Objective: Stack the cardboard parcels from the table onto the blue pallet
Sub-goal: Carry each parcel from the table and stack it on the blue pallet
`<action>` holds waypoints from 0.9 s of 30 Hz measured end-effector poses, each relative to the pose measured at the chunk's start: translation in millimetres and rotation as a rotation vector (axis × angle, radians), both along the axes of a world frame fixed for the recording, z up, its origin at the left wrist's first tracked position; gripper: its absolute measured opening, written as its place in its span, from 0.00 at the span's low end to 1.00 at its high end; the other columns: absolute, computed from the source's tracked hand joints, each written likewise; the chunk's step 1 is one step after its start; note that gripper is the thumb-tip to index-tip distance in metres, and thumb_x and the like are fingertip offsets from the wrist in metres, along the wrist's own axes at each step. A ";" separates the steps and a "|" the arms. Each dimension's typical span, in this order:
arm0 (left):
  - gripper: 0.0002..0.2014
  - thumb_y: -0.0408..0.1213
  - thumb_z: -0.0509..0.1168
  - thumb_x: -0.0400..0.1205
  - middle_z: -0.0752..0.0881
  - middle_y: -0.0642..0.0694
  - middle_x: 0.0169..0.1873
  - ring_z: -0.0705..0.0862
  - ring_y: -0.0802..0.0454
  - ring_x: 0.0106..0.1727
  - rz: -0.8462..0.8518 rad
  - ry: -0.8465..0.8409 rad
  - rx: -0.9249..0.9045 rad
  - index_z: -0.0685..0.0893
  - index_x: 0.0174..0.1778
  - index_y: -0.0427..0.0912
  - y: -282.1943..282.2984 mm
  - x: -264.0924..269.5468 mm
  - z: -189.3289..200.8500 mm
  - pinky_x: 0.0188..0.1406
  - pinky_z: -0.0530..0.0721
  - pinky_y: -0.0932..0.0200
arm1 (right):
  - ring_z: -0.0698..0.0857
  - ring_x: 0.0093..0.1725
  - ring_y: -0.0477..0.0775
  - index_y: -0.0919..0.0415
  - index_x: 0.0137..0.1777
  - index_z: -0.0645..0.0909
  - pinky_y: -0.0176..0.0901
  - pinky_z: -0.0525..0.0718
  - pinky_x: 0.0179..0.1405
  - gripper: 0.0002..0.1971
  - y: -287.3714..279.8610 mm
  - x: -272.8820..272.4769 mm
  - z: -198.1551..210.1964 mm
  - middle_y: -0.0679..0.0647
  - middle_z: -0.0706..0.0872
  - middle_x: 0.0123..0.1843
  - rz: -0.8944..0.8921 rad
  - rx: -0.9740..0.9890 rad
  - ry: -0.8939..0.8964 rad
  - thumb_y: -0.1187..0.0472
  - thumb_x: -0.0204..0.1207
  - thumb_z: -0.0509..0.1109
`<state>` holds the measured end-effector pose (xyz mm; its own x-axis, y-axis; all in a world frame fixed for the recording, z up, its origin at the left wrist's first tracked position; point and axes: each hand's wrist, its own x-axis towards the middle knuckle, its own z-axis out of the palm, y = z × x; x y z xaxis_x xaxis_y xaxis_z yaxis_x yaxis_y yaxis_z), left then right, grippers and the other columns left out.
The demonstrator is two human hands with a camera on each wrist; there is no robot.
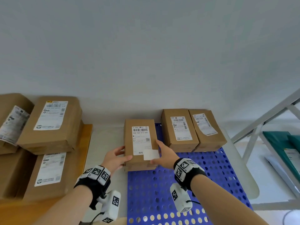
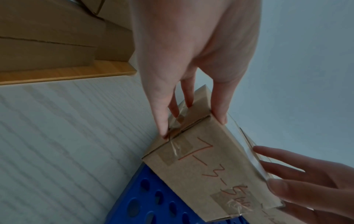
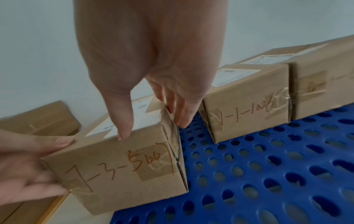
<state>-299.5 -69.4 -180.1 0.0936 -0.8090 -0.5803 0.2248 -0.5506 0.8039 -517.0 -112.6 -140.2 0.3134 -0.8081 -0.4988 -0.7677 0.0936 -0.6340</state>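
A: Nearest item logged: one cardboard parcel (image 1: 140, 142) held between both hands at the left edge of the blue pallet (image 1: 178, 192). Whether its base rests on the pallet cannot be told.

B: Grip noted?

A: The left hand (image 1: 116, 157) is clamped on the parcel's left side, thumb on top, fingers down the side. The right hand (image 1: 164, 154) is clamped on the right side in the same way. The parcel is gripped by both.

B: Writing recorded?

A: On the near end face, "7-3-566" is handwritten in orange over clear tape, read in both wrist views. On the top label (image 1: 141, 140) a barcode and "060-060-013-001" are printed; two characters, "淘宝", are seen near its lower edge. A blank white sticker (image 1: 151, 154) is overlapped on the label's corner.

B: Farther back?

A: Two parcels are counted at the pallet's far edge, set side by side and touching: the inner pallet parcel (image 1: 179, 129) and the outer pallet parcel (image 1: 207, 129). "1-1-102" is read on the inner one's end face in the right wrist view; further characters are lost under tape. Their top labels are too small to be read.

B: Left side?

A: On the wooden table (image 1: 86, 143), at least four parcels are counted in a stack of table parcels (image 1: 52, 125), the leftmost cut off by the frame. Behind everything a pale wall (image 1: 146, 54) is recorded; at right, a grey metal frame (image 1: 263, 124).
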 end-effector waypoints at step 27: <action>0.37 0.16 0.73 0.69 0.76 0.39 0.71 0.74 0.44 0.72 -0.080 -0.165 -0.086 0.70 0.75 0.36 -37.2 -35.4 -2.3 0.68 0.78 0.46 | 0.39 0.84 0.61 0.40 0.83 0.49 0.55 0.42 0.82 0.35 -43.4 -33.0 -14.1 0.60 0.40 0.85 0.126 -0.244 0.395 0.42 0.79 0.62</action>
